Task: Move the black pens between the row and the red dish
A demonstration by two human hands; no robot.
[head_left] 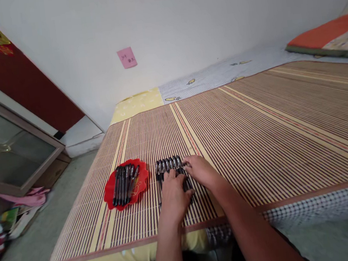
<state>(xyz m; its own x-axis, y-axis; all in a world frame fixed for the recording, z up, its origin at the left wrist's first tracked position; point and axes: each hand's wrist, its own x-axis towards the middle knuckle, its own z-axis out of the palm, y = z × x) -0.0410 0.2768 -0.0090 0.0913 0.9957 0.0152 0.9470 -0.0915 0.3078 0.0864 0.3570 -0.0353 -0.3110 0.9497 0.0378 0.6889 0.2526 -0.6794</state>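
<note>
Several black pens (167,163) lie side by side in a row on the striped mat, their caps pointing away from me. Across the lower part of this row rests my left hand (174,192), fingers flat and thumb held apart, hiding much of the barrels. At the row's right end, the thumb and fingertips of my right hand (200,170) close around the upper end of the outermost pen. To the left, a red scalloped plate (144,176) holds several more black pens (123,185), roughly parallel, a few slanting.
The slatted bamboo mat (256,138) covers a bed against a white wall. Folded orange bedding (323,34) lies at the far right. A pink note (127,58) is stuck to the wall. On the left, a glass-panelled door (12,144) stands near clothes (27,198) on the floor.
</note>
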